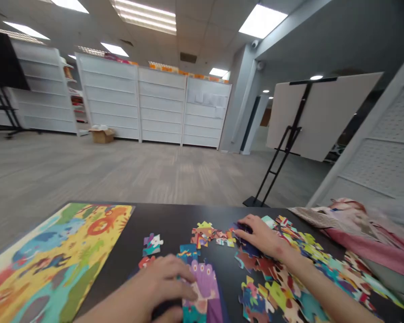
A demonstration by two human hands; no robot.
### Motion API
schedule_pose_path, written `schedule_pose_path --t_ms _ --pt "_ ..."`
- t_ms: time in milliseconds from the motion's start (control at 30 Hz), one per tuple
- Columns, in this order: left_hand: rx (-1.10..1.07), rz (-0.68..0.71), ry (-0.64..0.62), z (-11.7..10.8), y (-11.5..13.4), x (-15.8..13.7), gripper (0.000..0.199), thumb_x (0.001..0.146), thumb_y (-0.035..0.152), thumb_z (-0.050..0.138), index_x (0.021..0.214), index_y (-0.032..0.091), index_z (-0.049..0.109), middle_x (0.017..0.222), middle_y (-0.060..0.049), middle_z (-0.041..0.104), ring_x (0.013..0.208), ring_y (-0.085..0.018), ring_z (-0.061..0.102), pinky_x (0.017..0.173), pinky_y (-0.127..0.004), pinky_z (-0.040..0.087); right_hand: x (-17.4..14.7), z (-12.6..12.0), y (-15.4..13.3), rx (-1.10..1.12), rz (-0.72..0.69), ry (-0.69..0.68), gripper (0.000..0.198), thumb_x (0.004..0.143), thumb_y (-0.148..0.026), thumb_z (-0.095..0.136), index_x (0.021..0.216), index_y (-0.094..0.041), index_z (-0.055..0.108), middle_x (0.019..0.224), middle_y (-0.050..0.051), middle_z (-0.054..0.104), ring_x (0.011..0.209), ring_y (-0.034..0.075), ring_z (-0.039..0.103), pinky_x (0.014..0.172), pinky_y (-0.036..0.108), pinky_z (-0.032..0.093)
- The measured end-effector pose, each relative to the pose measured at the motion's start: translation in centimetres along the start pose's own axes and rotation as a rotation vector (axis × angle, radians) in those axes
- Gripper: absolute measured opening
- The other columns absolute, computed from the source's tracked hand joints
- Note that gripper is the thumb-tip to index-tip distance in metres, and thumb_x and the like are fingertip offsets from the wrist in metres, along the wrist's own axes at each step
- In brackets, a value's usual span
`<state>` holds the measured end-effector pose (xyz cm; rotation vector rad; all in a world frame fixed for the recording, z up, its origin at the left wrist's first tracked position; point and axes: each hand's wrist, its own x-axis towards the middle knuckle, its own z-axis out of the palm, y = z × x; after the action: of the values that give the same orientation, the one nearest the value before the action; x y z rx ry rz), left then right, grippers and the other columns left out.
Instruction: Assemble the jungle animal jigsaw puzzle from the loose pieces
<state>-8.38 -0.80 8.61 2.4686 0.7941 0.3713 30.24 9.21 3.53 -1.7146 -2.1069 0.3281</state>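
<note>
My left hand (168,285) lies over the joined purple puzzle pieces (205,278) at the near middle of the black table. Its fingers are stretched out and touch their left side. A teal and blue puzzle piece (188,252) sits just beyond it. Farther right, my right hand (261,235) has thumb and forefinger closed around a dark blue puzzle piece (247,246), partly hidden under the hand. Left of those fingertips are joined brown and yellow pieces (204,234). A white and purple piece (152,244) lies apart, beyond my left hand.
Many loose puzzle pieces (276,294) spread under and around my right forearm. A colourful picture sheet (74,246) covers the table's left side. A pink cloth bag (366,233) lies at the right edge. Beyond the table stand an easel board (318,116) and white shelves (161,105).
</note>
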Motion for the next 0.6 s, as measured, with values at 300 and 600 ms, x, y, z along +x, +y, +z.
schedule_pose_path --t_ms 300,600 --pt "0.194 -0.385 0.042 -5.5 -5.3 -2.7 0.022 0.087 0.013 0.053 0.096 0.025 0.069 0.093 -0.001 0.069 0.088 -0.021 0.063 0.075 -0.029 0.043 2.4 0.7 0.7 0.142 0.124 -0.014 0.029 0.062 -0.041 0.076 0.084 -0.023 0.071 0.089 0.007 0.077 0.087 0.029 0.070 0.079 0.037 0.052" --pt "0.087 -0.509 0.001 -3.8 -5.5 -2.8 0.043 0.066 0.018 0.076 0.107 0.031 0.078 0.109 -0.003 0.067 0.085 -0.021 0.064 0.068 -0.026 0.043 3.1 -0.2 -5.3 0.420 -0.006 -0.068 0.034 0.078 -0.046 0.060 0.102 -0.022 0.062 0.079 0.003 0.071 0.074 0.022 0.070 0.070 0.034 0.054"
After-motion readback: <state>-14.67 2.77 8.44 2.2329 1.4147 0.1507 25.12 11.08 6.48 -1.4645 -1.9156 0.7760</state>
